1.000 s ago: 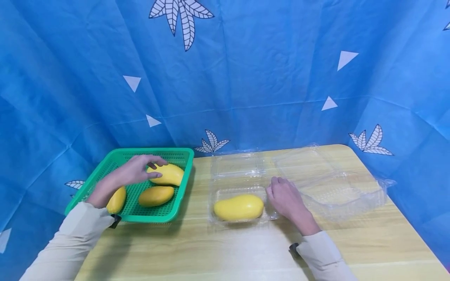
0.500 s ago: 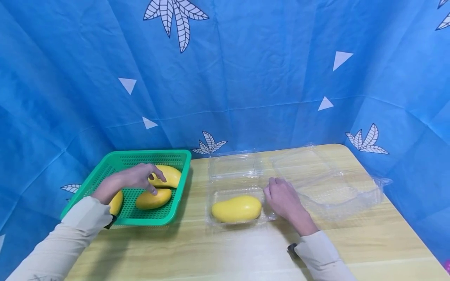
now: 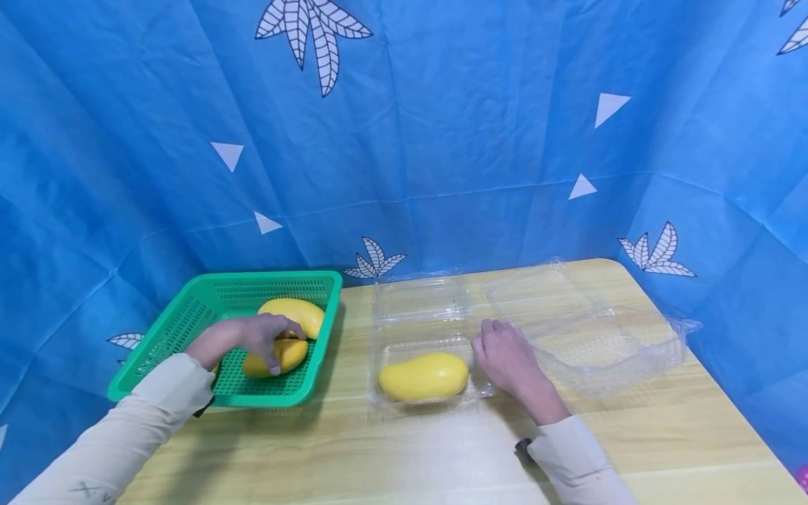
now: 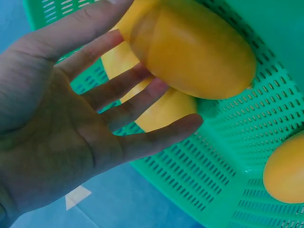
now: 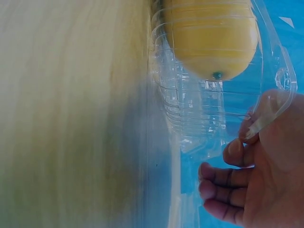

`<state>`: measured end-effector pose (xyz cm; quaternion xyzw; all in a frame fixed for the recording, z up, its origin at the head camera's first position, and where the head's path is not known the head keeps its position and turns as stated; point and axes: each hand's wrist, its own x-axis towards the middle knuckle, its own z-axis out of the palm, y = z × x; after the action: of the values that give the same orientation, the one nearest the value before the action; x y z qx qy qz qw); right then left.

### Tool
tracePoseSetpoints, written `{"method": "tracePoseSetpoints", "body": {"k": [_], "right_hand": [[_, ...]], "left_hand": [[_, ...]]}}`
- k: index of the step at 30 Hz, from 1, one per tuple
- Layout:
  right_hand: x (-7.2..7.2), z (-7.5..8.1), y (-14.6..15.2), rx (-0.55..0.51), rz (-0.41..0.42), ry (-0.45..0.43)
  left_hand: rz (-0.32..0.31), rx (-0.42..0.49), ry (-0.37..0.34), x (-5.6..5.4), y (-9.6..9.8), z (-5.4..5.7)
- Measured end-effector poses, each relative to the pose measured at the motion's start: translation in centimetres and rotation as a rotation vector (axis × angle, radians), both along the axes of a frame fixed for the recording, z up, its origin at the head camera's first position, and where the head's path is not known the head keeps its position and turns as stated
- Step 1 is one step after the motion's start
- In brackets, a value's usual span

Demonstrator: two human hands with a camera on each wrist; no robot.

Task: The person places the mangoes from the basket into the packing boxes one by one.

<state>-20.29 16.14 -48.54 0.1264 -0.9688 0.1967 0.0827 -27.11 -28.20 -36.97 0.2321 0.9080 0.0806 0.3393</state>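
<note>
In the head view my left hand (image 3: pixel 268 340) reaches into the green basket (image 3: pixel 337 301). Its thumb lies on the near side of a small orange-yellow mango (image 3: pixel 292 354) and its fingers on the far side. The left wrist view shows the fingertips right at the edge of that mango (image 4: pixel 199 52), the little finger (image 4: pixel 175 130) stretched out past it. A larger yellow mango (image 3: pixel 297 312) lies behind it. My right hand (image 3: pixel 508 358) pinches the rim of a clear plastic clamshell box (image 5: pixel 285 95) between thumb and index finger. A big yellow mango (image 3: pixel 424 376) rests in the box.
Another mango (image 4: pixel 289 168) lies in the basket, mostly hidden by the left arm in the head view. The box's lid (image 3: pixel 421 296) lies folded back behind it. More clear plastic boxes (image 3: pixel 606 351) stand at the right. A blue cloth (image 3: pixel 442 140) hangs behind the table.
My left hand has come down and towards me from the larger mango to the small orange-yellow one, with thumb and fingers now around it. My right hand has stayed at the box rim.
</note>
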Motion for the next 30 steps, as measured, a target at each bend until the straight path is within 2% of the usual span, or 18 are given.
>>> {"method": "tracePoseSetpoints", "body": {"k": [9,13,18,27,30], "right_hand": [[0.2,-0.2,0.1,0.017,0.001,0.031],[0.2,0.0,0.1,0.020,0.003,0.032],[0.2,0.1,-0.1,0.020,0.004,0.017],[0.2,0.1,0.0,0.018,-0.001,0.015],[0.2,0.2,0.1,0.014,0.001,0.020]], "left_hand": [[-0.026,-0.039,0.006,0.3,0.5,-0.6],[-0.004,-0.063,-0.005,0.4,0.4,-1.3],[0.020,-0.080,-0.011,0.6,0.3,-1.5],[-0.043,-0.074,0.047,0.2,0.1,-2.0],[-0.040,-0.078,0.058,0.1,0.0,-2.2]]}}
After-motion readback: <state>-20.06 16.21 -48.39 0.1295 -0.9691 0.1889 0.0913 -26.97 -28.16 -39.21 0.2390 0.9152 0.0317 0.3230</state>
